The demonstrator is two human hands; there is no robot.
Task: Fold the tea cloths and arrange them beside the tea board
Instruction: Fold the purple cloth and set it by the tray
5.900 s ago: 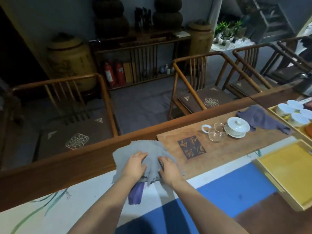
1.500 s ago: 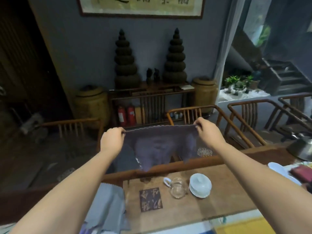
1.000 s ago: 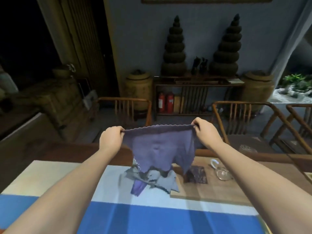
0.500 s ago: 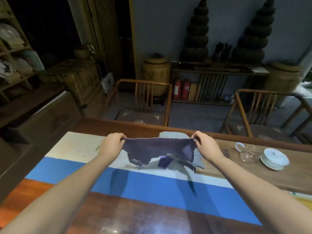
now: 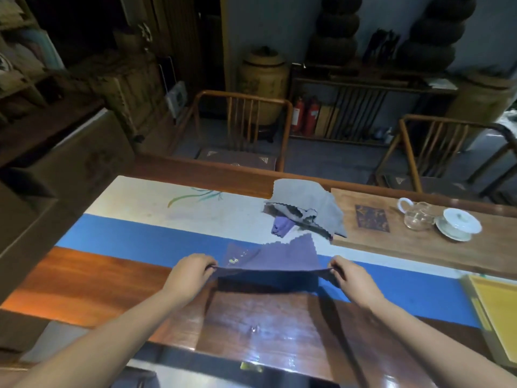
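A purple tea cloth (image 5: 275, 256) stretches between my hands just above the table, its far part draped onto the blue runner. My left hand (image 5: 190, 273) pinches its near left corner and my right hand (image 5: 348, 277) pinches its near right corner. Behind it lies a crumpled grey cloth (image 5: 305, 204) over a small purple cloth (image 5: 281, 226), partly on the left end of the wooden tea board (image 5: 419, 245).
On the tea board stand a glass pitcher (image 5: 416, 219), a white lidded cup on a saucer (image 5: 458, 224) and a dark square coaster (image 5: 371, 218). A yellow tray (image 5: 498, 312) sits at the right edge. Wooden chairs (image 5: 240, 130) stand beyond the table.
Both hands have come down and toward me with the purple cloth, from hanging in the air to laying its far edge on the runner. The view tilted down.
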